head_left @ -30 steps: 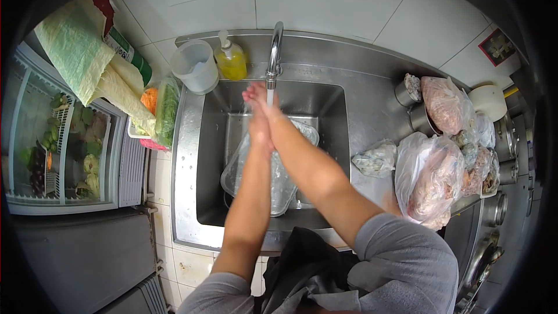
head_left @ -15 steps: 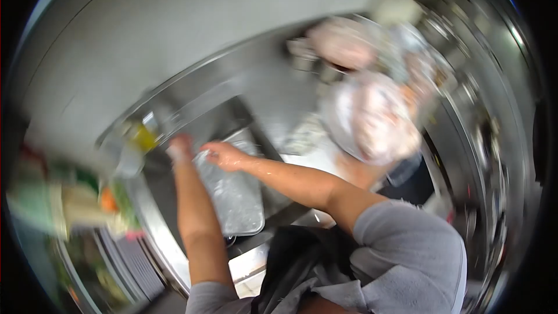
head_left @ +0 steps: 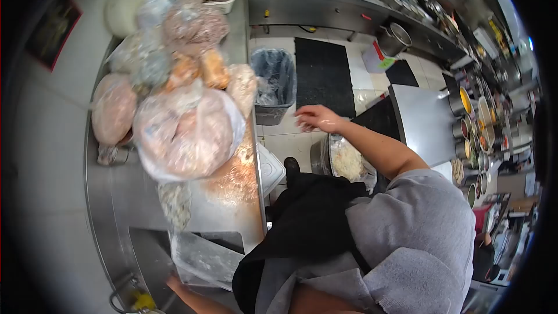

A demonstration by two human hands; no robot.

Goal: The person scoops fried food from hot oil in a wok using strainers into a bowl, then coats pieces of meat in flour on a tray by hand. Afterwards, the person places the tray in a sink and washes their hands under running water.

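Note:
My right hand point(head_left: 315, 118) reaches out over the floor, fingers loosely apart and nothing in them. It is beside a grey trash bin point(head_left: 276, 113) lined with a bag, where crumpled clear plastic point(head_left: 267, 92) shows inside. Low in the view, my left hand point(head_left: 174, 283) is at the sink point(head_left: 142, 250), close to a clear plastic tub point(head_left: 203, 261) tilted in it. The fingers of that hand are blurred and partly hidden, so what they do cannot be seen.
On the steel counter point(head_left: 218, 221) sit bagged raw meat in a large white bowl point(head_left: 152, 166) and several other bags. A pot of pale shredded food point(head_left: 347, 160) stands on the floor near my leg. A black mat point(head_left: 323, 75) lies beyond the bin.
My view has swung right, from the sink to the counter and bin. My right hand has left the tub area and now extends near the bin; my left hand stays by the sink.

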